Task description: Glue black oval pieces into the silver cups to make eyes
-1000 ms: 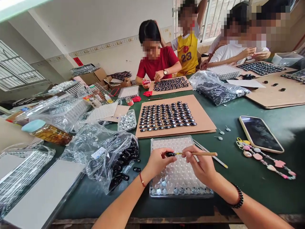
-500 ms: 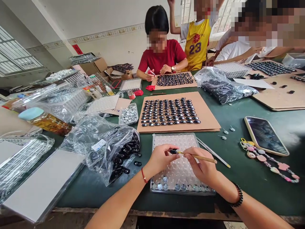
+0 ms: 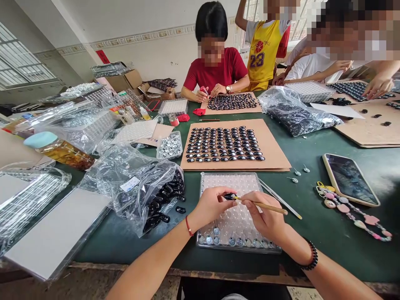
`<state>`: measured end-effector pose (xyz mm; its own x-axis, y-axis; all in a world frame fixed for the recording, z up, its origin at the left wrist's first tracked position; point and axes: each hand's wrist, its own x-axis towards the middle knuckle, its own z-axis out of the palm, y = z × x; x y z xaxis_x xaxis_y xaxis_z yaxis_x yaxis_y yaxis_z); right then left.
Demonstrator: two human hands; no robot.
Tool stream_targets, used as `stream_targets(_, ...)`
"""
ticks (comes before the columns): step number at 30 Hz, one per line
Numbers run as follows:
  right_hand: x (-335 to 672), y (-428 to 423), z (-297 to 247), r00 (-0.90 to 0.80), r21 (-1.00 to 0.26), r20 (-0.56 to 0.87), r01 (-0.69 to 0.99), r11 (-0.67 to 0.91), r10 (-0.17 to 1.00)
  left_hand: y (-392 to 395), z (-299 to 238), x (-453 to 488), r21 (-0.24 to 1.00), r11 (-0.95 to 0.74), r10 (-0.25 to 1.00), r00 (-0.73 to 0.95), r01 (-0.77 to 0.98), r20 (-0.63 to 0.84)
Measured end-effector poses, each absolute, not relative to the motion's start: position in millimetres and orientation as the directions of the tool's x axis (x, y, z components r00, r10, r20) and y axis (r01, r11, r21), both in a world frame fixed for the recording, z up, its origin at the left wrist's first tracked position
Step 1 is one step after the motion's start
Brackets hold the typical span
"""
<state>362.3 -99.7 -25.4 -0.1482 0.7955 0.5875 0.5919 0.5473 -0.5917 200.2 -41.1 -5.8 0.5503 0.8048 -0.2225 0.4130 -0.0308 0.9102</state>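
Note:
Between thumb and fingers, my left hand pinches a small glossy black oval piece. My right hand is closed round a thin wooden stick, whose yellowish tip meets the black piece. Both hands are above a clear plastic tray of round pockets, with several small silvery discs along its near edge. Beyond it, rows of black oval pieces with pale spots lie on a cardboard sheet. To the left, a clear plastic bag spills more black pieces.
A box of small silvery parts stands behind the bag. Thin white rods, a phone and a beaded strap lie at right. A lidded jar leans at left. Across the table, a person in red handles similar pieces.
The camera view has shifted slightly. Both my hands keep nearly the same pose, stick tip against the black piece. At far right, another person's hand now reaches over the black pieces.

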Motion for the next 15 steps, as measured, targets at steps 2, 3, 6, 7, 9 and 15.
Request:
stream_targets(2, 361.7, -99.4, -25.8, -0.158, -0.572, 0.589, 0.611, 0.547, 0.793, -41.5, -4.5, 200.3, 0.910, -0.045, 0.807, 0.552, 0.413, -0.211)
stream_targets(3, 361.4, -99.2, -26.1, -0.163, -0.564, 0.590, 0.617, 0.549, 0.790, -41.7, -3.6, 200.5, 0.908, -0.053, 0.809, 0.550, 0.416, -0.206)
stream_targets(6, 360.3, -98.6, -26.6, -0.187, -0.535, 0.605, 0.625, 0.569, 0.774, -42.3, -1.9, 200.9, 0.906, -0.048, 0.808, 0.550, 0.420, -0.212)
stream_targets(7, 359.9, -98.6, -26.6, -0.195, -0.524, 0.613, 0.625, 0.578, 0.766, -42.5, -2.2, 201.0, 0.912, -0.036, 0.805, 0.553, 0.408, -0.215)
stream_targets(9, 358.9, -98.9, -26.7, -0.212, -0.505, 0.625, 0.625, 0.596, 0.751, -43.2, -4.2, 201.4, 0.929, -0.012, 0.805, 0.554, 0.370, -0.211)
stream_targets(15, 356.4, -98.5, -28.3, -0.179, -0.611, 0.587, 0.541, 0.577, 0.789, -46.9, -11.8, 204.1, 0.960, -0.027, 0.858, 0.499, 0.279, -0.121)
